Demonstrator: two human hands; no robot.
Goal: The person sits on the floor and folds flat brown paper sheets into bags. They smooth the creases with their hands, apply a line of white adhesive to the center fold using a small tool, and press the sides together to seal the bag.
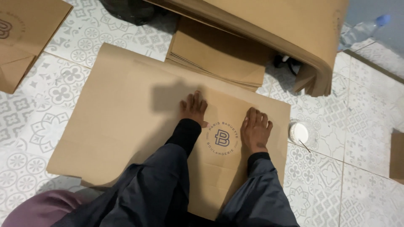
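**Clerk:** Hands first. Left hand point(194, 107): flat, palm down, fingers spread a little and pointing far, pressed on a brown paper sheet point(126, 113). It grips nothing. Right hand point(256, 129): also flat and palm down on the same paper, fingers close together. It holds nothing either.

**Checker:** Position of the sheet?

**Clerk:** Spread on the patterned tile floor point(336, 176), at the middle of the view, running from the far left down to the near centre. A round dark printed emblem point(222, 138) sits on it between the two hands, just near of them. The sheet's right part looks folded over along a crease near the left hand.

**Checker:** Sleeves?

**Clerk:** Dark sleeves point(160, 185) on both arms, reaching in from the near edge.

**Checker:** Surrounding items?

**Clerk:** Stack of folded brown paper point(214, 56), far of the hands, touching or just overlapping the sheet's far edge. Thick pile of large brown sheets point(294, 25), far right, its edge drooping over. Small white round container point(298, 132), on the floor just right of the sheet, with a thin stick point(304, 146) leaning at its near side. Clear plastic bottle with a blue cap point(362, 29), far right. More brown paper point(21, 38), far left corner. Another brown piece point(397, 155) at the right edge. Purple cloth point(38, 208), near left corner.
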